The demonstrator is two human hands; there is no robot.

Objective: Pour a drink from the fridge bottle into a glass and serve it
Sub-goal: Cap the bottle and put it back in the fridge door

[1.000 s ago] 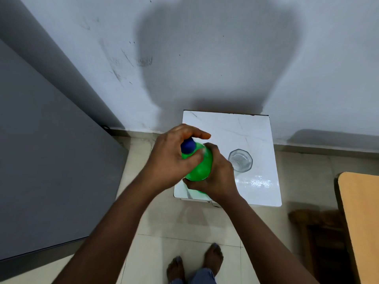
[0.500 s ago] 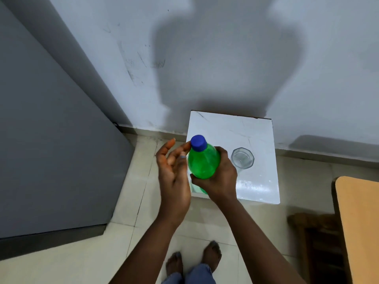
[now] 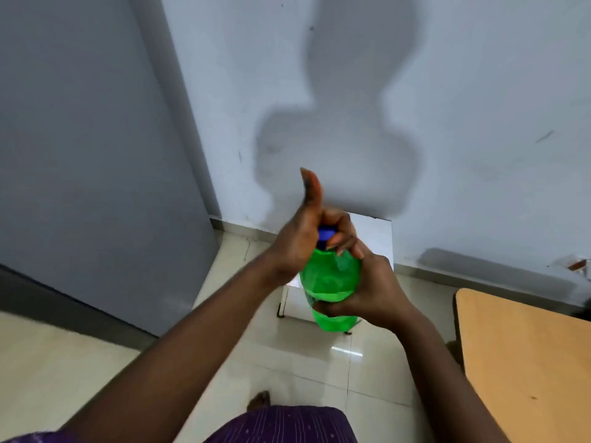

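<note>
Item: bottle, green, blue cap. Held upright in the air in front of the white bench, which it largely hides.

Right hand: grip closed round the bottle's body, fingers wrapped to its near side.

Left hand: grip closed over the cap, thumb standing free above it. Step judged: unscrewing.

Glass: not visible; likely behind the bottle and hands on the bench.

Hazards, judged:
- If the drink is fizzy, a fast turn may send foam over hands and the tiled floor below the bottle.
- The thin body may buckle under a hard squeeze and push liquid out once the seal breaks.
- The freed cap may slip and drop below the bench.

Markings: none legible; no label or brand can be made out on the bottle.
</note>
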